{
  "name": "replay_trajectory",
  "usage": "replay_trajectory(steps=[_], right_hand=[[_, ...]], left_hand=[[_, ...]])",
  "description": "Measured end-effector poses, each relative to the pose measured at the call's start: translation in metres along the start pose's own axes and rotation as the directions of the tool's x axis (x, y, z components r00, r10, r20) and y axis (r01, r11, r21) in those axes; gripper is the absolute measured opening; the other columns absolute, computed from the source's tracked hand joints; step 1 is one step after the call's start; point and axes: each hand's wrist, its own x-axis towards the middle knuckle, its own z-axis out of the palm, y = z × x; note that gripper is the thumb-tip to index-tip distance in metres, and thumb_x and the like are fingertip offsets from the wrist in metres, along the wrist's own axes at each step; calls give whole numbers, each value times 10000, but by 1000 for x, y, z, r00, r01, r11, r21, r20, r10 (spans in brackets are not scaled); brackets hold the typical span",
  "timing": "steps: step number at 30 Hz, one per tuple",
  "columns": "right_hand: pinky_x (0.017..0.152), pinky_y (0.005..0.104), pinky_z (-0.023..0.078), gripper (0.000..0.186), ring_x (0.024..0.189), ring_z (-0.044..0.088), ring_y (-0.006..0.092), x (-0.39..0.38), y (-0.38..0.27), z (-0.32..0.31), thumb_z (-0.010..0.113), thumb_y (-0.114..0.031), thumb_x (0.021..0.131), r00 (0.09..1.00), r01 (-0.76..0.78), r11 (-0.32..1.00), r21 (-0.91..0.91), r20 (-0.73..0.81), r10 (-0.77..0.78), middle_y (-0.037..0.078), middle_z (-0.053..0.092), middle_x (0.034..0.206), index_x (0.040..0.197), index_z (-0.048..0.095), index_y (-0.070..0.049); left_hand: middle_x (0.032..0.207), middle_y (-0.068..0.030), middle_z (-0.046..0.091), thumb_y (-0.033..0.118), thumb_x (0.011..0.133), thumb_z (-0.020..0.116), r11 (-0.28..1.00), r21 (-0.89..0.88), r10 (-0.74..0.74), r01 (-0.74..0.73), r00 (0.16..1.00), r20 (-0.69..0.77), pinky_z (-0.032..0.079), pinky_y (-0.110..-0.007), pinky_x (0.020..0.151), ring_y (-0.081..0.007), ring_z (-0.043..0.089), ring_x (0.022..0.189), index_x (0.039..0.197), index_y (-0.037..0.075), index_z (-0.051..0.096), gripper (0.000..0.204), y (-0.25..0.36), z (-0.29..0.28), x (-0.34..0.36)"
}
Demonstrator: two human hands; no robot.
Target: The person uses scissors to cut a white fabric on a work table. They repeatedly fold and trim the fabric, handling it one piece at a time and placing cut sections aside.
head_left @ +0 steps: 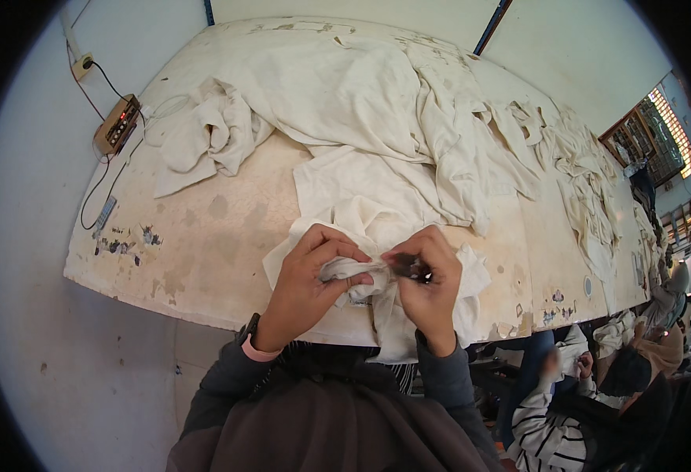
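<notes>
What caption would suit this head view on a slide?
Left hand pinches white cloth while right hand holds a small dark tool over a worn table.

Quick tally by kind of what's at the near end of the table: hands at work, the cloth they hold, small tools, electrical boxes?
Hands at work: 2, left hand and right hand
White cloth held: 1
Small dark tool in the right hand: 1
Brown electrical box on the table: 1
Total: 5
</notes>
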Motion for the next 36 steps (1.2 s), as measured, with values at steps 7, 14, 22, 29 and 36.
replay_trajectory(steps=[7, 14, 22, 29, 36], right_hand=[[607, 266, 420, 335, 642, 481, 128, -2, -17, -12, 807, -214, 900, 969, -245, 969, -30, -29, 244, 42, 576, 763, 1096, 610, -28], [577, 312, 494, 356, 604, 678, 209, -6, -36, -13, 802, -256, 908, 925, -355, 919, -171, 80, 372, 92, 679, 717, 1028, 539, -49], [554, 341, 516, 382, 624, 722, 272, -8, -32, -4, 817, -292, 895, 967, -220, 936, -276, 61, 246, 91, 704, 735, 1020, 550, -49], [575, 344, 535, 396, 669, 741, 277, -8, -34, -2, 823, -305, 887, 981, -163, 943, -289, 54, 186, 100, 714, 762, 1022, 560, -42], [582, 357, 541, 401, 681, 742, 280, -8, -30, -5, 837, -314, 871, 987, -139, 939, -314, 36, 158, 108, 721, 782, 1014, 572, -48]], left_hand=[[1011, -44, 745, 91, 881, 846, 836, -430, -356, 341, 933, 49, 536, -254, 851, -96, 672, 939, 1091, 12, 714, 260, -8, 0, 2], [1026, -55, 746, 102, 895, 836, 805, -467, -372, 365, 925, 82, 539, -242, 845, -84, 668, 944, 1085, 3, 715, 246, -9, 1, 2], [999, -56, 763, 52, 880, 834, 859, -403, -315, 315, 947, 68, 549, -232, 809, -78, 683, 900, 1056, -5, 728, 213, -5, 2, 2], [992, -45, 765, 30, 890, 808, 856, -409, -311, 316, 947, 82, 546, -232, 817, -75, 681, 911, 1066, 0, 732, 195, -1, 0, 1], [993, -45, 769, 24, 890, 799, 892, -352, -274, 285, 958, 81, 542, -234, 820, -70, 678, 913, 1063, 4, 735, 185, 1, -1, 2]])
